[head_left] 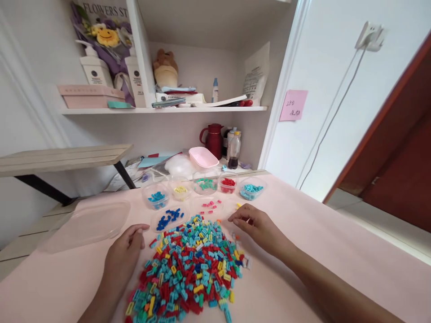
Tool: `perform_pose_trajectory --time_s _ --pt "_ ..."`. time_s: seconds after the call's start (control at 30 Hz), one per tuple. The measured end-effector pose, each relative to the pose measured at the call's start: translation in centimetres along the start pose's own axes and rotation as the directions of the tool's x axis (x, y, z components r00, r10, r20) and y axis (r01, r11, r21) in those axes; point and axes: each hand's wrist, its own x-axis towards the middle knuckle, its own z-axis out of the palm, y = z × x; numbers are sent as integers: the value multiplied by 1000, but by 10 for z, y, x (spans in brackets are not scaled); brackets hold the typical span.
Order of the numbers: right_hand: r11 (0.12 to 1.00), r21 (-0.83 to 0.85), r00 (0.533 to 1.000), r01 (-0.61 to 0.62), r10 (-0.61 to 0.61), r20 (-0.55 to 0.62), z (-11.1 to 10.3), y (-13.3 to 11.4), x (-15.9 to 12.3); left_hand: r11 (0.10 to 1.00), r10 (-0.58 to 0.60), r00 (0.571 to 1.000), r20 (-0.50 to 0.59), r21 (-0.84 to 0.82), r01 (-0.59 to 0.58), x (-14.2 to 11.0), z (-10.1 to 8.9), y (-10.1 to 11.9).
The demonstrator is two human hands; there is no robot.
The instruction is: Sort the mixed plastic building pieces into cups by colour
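Observation:
A large heap of small toy building bricks (191, 264) in red, turquoise, yellow, green and blue lies on the pink table covering. Just left of the heap rests my left hand (126, 246), index finger stretched out, the others loosely bent, nothing seen in it. My right hand (254, 224) hovers at the heap's upper right, thumb and fingertips drawn together; whatever they hold is hidden. Beyond its knuckles shows a yellow brick (239, 206). Dark blue bricks (170, 218) lie in a clear shallow lid ahead, and pink bricks (208, 206) in another.
Along the back stand clear tubs of blue bricks (156, 197), pale yellow bricks (180, 190), green bricks (206, 183), red bricks (228, 183) and turquoise bricks (251, 190). A large clear lid (90, 224) lies left. Behind are a pink basin (203, 157) and a red jug (214, 140).

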Motion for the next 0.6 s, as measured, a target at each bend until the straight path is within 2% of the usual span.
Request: perform_pose_trajectory --time_s 0.1,0.23,0.4,0.5,0.6 --pt "998 58 999 35 -37 34 0 -7 -2 1000 20 1000 -4 -5 -20 -1 0 1" --pt "985 98 982 141 -152 111 11 -17 -9 1000 1 1000 11 -9 -1 -2 -1 5" --pt "972 -10 956 234 -228 187 22 -14 -14 1000 -15 1000 17 -5 15 -4 -1 10" --pt "951 -101 938 293 -265 222 24 -10 -15 1000 -23 999 22 12 23 -4 -1 11" --pt "938 -124 926 323 -287 244 24 -10 -15 1000 -19 1000 20 19 18 -4 -2 11"
